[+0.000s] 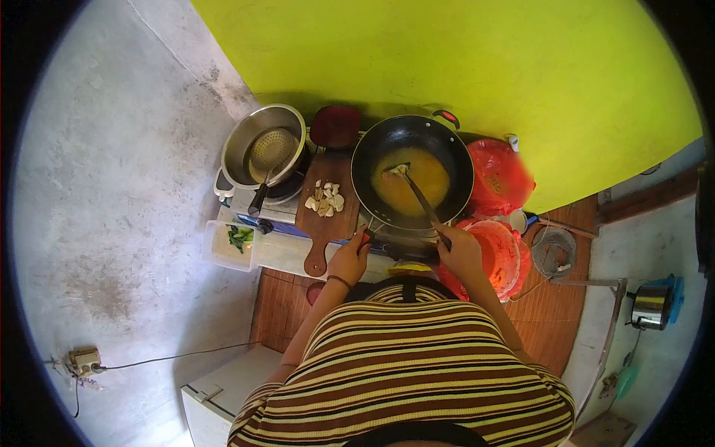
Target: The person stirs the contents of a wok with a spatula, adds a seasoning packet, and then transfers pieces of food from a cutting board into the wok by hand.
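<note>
Head view: round, dark, smooth wok (447,139) near back edge of counter (279,252); yellow-orange liquid (428,182) inside. Left hand (348,261) closed around wok's front handle (366,238). Right hand (460,253) wrapped around long spatula (421,200), which slants over wok's front rim, head in liquid, ahead and left of hand. Wooden paddle-shaped board (339,223) left of wok, pale chopped pieces (325,200) on top, handle near counter's front edge. Shiny steel pot (232,153) toward back left corner; clear plastic box (221,252), leafy greens (240,237) inside, at front left corner.
</note>
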Motion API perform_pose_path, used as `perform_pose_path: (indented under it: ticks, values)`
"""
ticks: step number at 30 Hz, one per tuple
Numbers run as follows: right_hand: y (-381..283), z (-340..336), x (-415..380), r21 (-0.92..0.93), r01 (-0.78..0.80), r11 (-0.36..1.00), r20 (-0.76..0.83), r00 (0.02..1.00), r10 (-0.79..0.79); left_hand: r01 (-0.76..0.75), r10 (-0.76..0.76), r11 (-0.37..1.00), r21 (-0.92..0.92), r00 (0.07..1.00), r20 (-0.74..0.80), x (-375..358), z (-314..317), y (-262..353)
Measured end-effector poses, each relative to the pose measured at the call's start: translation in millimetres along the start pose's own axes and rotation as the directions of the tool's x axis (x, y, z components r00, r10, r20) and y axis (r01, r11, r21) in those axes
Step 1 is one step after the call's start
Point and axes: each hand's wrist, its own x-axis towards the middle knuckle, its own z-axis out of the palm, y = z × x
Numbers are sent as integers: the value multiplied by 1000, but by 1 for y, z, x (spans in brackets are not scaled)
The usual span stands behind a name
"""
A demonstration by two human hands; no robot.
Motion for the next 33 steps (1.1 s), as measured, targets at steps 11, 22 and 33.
perform_pose_path:
  ticks: [11,22,33]
  values:
    - [-3,-19,-13,165,-137,977,-99,983,155,24,-25,999,31,999,30,2,-2,0]
    - [-11,-11,-11,254,-152,955,-77,981,176,-16,14,999,39,999,48,2,-6,-6]
    - [-31,7,-24,777,-354,520,205,924,322,188,-120,944,-271,960,252,8,-17,-5]
